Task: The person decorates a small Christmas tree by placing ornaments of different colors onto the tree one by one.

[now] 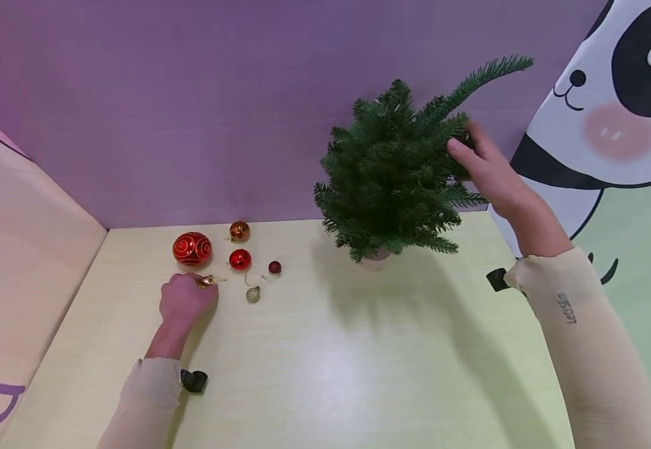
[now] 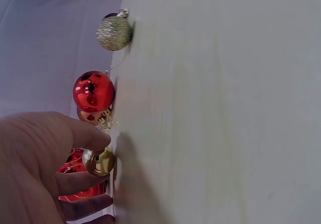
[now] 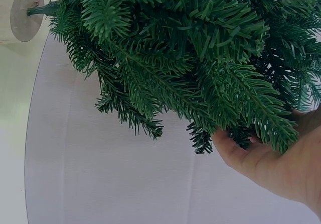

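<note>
A small artificial Christmas tree [image 1: 393, 168] with dense green branches stands on a round base [image 1: 375, 260] at the back of the table. My right hand [image 1: 491, 171] holds its right side, with thumb and fingers around a branch; needles hide part of the fingers in the right wrist view. At the left, my left hand [image 1: 188, 299] pinches a shiny gold Christmas ball [image 2: 99, 162] between thumb and fingers, low over the tabletop. Just behind that hand lies a large red patterned ball [image 1: 192, 249]. A smaller shiny red ball [image 1: 240, 259] lies to its right.
Near the red ones lie a copper-coloured ball [image 1: 239, 231], a glittery pale gold ball [image 1: 253, 294] and a small dark red ball [image 1: 274, 267]. Behind the table [image 1: 314, 374] rises a purple backdrop [image 1: 191, 112]; a panda picture [image 1: 612, 106] is at the right.
</note>
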A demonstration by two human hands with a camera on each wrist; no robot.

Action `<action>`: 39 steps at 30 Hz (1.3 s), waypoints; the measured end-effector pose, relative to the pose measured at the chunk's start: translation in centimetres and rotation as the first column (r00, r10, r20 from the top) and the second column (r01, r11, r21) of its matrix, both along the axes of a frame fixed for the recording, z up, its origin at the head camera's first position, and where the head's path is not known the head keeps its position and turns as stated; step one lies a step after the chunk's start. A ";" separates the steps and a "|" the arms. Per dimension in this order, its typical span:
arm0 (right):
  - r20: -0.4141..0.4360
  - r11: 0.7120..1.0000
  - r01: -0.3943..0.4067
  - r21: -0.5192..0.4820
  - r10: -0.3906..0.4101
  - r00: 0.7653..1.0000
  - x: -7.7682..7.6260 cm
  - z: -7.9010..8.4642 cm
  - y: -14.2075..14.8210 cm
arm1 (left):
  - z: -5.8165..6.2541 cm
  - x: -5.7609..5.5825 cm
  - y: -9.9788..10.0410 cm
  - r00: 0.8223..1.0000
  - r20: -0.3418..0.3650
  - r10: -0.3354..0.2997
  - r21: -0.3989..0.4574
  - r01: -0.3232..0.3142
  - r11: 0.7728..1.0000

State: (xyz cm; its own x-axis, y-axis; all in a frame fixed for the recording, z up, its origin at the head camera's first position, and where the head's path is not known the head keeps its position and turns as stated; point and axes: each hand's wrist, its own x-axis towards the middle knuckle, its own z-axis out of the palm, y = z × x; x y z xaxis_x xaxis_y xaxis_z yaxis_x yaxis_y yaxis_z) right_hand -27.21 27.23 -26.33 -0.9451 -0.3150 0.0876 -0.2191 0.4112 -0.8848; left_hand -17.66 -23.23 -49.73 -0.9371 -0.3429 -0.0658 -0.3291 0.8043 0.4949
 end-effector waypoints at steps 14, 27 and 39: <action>-0.015 1.000 0.003 0.000 -0.003 1.000 0.1 0.6 -0.2 | 0.5 0.5 -0.3 0.999 -0.039 -0.025 0.085 0.028 0.996; -0.020 1.000 0.007 -0.003 -0.007 1.000 -0.1 0.3 -0.3 | 2.6 1.8 0.4 0.986 -0.129 -0.109 0.080 0.120 0.989; -0.015 1.000 0.005 -0.026 -0.005 1.000 0.1 0.0 -0.2 | 3.4 2.7 1.5 0.970 -0.198 -0.142 0.100 0.164 0.981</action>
